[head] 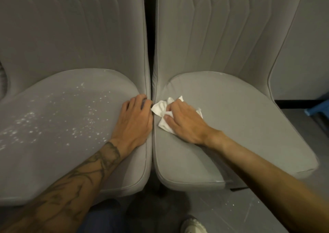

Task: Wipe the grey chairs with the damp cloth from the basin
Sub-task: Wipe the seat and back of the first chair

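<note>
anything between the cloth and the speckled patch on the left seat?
Yes. The left hand rests on the inner edge of the left seat, directly between the white cloth that the right hand holds on the right seat and the white specks. The narrow gap between the chairs also crosses that path.

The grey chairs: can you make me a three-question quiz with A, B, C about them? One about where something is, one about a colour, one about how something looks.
1. Where does the cloth lie? A on the floor; B on the right chair's seat; C on a backrest.
2. What colour is the cloth? A white; B blue; C red.
3. How is the left chair's seat? A dotted with white specks; B covered by a towel; C soaking in a puddle.
Answers: B, the right hand presses it onto that seat; A, it looks plain white; A, the specks are scattered over the grey fabric.
</note>
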Demonstrator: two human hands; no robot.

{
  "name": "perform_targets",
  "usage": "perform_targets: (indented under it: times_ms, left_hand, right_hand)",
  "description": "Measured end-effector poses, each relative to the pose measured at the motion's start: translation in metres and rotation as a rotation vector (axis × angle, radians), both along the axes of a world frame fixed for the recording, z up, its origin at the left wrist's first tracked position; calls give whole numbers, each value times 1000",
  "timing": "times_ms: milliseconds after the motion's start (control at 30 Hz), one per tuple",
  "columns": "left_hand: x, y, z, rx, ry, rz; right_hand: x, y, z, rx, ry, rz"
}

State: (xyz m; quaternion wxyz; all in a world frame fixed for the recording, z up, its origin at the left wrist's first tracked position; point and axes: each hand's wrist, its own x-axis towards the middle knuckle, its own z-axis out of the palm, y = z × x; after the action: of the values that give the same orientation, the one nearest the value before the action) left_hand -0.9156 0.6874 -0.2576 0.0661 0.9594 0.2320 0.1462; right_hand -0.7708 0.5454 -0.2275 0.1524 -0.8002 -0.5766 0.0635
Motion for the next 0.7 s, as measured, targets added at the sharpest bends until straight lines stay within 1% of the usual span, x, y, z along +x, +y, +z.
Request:
perform_targets:
  times_ms: [67,167,200,267,333,367,400,467,533,567,600,700]
  left_hand:
    - [1,0,0,-3,3,-13]
    - [2,1,2,0,-1,15]
    - [2,0,1,-1,-2,16]
    - [2,-1,0,0,0,4]
    - [2,0,-1,-3,-1,7]
    - [2,0,-1,-7,-2,9]
    - [3,0,-1,-10,-4,9]
    - [4,0,-2,-12,6,5]
    - [4,1,-1,-12,22,7]
    - [4,1,0,-10,30,10]
    - [4,1,1,-7,36,14]
    - [3,-1,3,-9,62,8]
  right_hand:
    - [-21,-19,-6,38,9,86]
    - [-37,-57,-7,2,34,249]
    - [-31,-61,-6,-12,33,239]
    - [-14,-55,0,-16,28,111]
    - [-4,-43,3,-7,-34,-26]
    - [-8,-40,1,2,-65,-51]
    - [-16,-41,-2,25,-72,-40]
    - [-40,-56,-8,70,-14,67]
    - [-49,-74,-10,58,21,180]
    - [-46,-75,-9,52,17,194]
    - [-40,-69,-6,50,10,164]
    - [-22,-38,1,30,-36,-58]
